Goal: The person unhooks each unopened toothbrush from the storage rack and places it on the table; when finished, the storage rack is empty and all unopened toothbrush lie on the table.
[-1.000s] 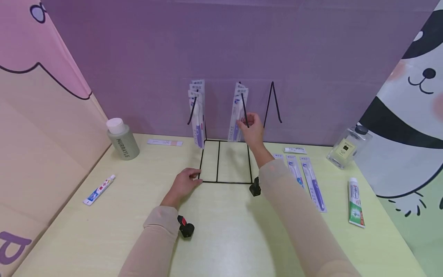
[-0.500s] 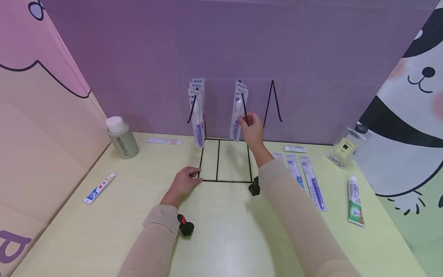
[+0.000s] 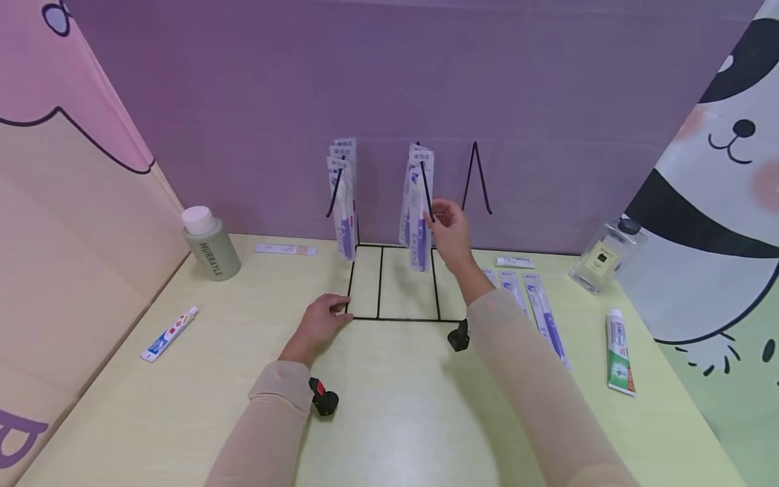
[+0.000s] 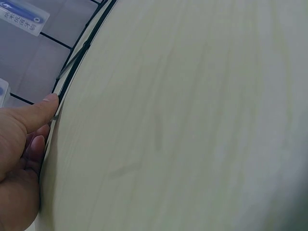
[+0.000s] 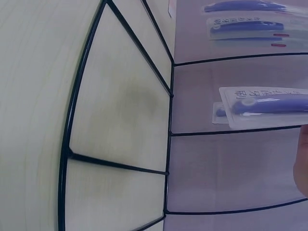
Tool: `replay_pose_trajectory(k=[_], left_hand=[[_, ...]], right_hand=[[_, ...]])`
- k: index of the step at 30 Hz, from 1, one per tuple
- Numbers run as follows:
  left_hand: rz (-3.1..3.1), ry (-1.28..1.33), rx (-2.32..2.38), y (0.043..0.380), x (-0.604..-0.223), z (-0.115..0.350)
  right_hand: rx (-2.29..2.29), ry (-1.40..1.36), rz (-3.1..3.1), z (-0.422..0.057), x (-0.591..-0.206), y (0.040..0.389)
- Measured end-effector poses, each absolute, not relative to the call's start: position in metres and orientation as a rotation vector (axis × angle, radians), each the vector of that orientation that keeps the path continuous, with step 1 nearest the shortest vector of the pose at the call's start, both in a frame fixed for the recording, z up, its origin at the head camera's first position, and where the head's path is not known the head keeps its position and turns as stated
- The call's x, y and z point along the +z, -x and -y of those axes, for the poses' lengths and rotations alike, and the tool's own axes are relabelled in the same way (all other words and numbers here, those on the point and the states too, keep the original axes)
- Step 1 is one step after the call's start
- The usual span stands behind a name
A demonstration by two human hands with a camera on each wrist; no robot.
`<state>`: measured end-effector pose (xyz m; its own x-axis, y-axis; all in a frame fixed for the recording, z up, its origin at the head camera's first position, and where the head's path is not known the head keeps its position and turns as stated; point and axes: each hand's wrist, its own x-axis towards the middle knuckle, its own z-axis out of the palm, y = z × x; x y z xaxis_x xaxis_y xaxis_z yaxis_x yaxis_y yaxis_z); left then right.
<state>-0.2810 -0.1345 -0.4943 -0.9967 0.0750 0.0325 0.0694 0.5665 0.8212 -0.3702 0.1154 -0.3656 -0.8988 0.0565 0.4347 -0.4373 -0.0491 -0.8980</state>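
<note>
My left hand (image 3: 324, 318) pinches the front left corner of the black wire rack's base; the left wrist view shows the thumb (image 4: 41, 113) on the wire. Level with the middle hook, my right hand (image 3: 453, 233) holds the right edge of a packaged toothbrush (image 3: 420, 237) with thumb and fingertips. That pack hangs upright from the hook, its purple handle down, in front of another pack (image 3: 404, 216). In the right wrist view, one finger (image 5: 302, 166) meets the edge of the front pack (image 5: 269, 106). Several more packaged toothbrushes (image 3: 343, 223) hang on the left hook.
The right hook (image 3: 476, 176) bears nothing. Packaged toothbrushes (image 3: 544, 311) lie by the right forearm, near a small tube (image 3: 514, 262), a toothpaste tube (image 3: 619, 352) and a glass bottle (image 3: 605, 257). At left are a green-grey bottle (image 3: 213, 247), a toothpaste tube (image 3: 170, 333) and a flat strip (image 3: 286, 249).
The front pack on the middle hook has come forward and turned to hang straight, uncovering the pack behind. My right hand has shifted slightly right; my left hand stays on the rack.
</note>
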Motion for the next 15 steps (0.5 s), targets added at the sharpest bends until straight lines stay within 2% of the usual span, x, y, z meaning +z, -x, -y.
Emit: replay_pose_trajectory(k=[15], left_hand=[[-2.765,-0.108,1.456,0.281,-0.494,0.135]], right_hand=[[2.152,-0.484,1.796,-0.130,-0.363,0.361]])
